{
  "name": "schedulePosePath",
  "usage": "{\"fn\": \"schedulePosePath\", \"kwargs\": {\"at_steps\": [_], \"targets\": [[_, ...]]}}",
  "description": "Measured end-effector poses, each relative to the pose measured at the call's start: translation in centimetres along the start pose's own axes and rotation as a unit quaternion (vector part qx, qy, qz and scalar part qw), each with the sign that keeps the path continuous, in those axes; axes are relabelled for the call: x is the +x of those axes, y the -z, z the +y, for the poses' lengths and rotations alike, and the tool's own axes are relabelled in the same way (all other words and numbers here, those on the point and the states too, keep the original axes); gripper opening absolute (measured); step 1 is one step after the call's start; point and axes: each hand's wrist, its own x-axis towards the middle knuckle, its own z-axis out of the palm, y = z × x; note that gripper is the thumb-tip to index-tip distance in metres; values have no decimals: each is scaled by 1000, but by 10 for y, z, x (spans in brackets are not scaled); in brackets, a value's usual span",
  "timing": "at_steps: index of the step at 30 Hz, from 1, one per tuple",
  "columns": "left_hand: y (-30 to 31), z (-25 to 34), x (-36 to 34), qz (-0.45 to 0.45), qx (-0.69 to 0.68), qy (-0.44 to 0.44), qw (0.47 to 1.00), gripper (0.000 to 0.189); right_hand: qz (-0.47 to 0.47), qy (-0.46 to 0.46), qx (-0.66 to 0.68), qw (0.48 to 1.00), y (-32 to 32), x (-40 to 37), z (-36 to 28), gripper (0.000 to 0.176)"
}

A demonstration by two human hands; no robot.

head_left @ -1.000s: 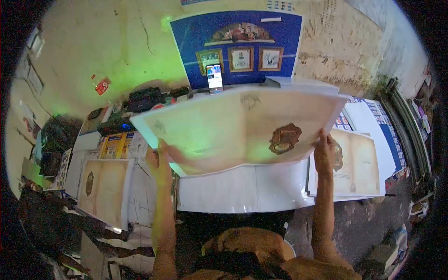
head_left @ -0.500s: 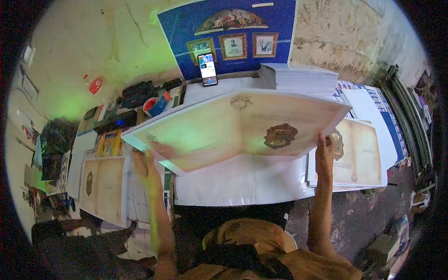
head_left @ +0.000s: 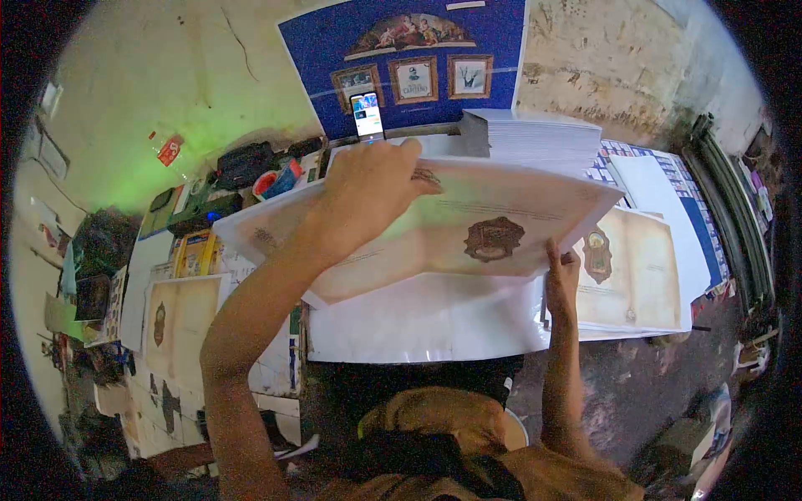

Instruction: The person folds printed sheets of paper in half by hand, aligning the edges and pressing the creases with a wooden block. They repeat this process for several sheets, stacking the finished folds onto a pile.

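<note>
A large printed sheet, cream with an ornate dark frame printed on it, is held up and folded along its middle above the white work surface. My left hand reaches over its upper edge near the fold, with the fingers closed on that edge. At the sheet's lower right edge, my right hand pinches the paper between thumb and fingers. Just right of that hand lies a stack of similar printed sheets. Another printed sheet lies at the left.
A thick stack of white paper stands at the back, beside an upright phone and a blue poster. Tape rolls and black devices sit at the back left. Dark rails lean at the right.
My left hand has moved from the sheet's lower left edge up and across to its top edge. My right hand stays on the right edge, slightly further left.
</note>
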Motion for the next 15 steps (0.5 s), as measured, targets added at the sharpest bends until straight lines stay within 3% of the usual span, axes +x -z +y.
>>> {"fn": "schedulePosePath", "kwargs": {"at_steps": [2,3,6,8,9,10,12,13,14,15], "targets": [[-6,-5,-6,56,-21,-39,997,39,-18,1,-40,999,0,2,2,44],[-6,-8,-9,88,-30,-57,994,37,19,-1,-17,1000,-5,1,-8,41],[24,2,-39,124,-70,8,990,30,111,117,-41,986,-6,10,-36,48],[37,-13,-60,204,-59,-4,977,27,259,311,-107,908,-21,0,-79,63],[47,-17,-69,222,-185,46,956,28,260,335,-86,902,-22,-7,-85,72],[58,-21,-77,240,-307,95,916,28,226,331,-83,912,-27,-17,-81,71],[71,-34,-95,261,-291,177,903,32,152,329,-73,929,-40,-46,-53,71],[73,-36,-102,269,-282,220,894,33,-3,212,-46,976,-42,-65,-29,77],[69,-37,-107,293,-276,255,879,32,-158,84,-19,984,-42,-85,-11,84],[59,-38,-111,314,-268,287,864,31,-203,-35,-18,978,-40,-109,-26,75]]}}
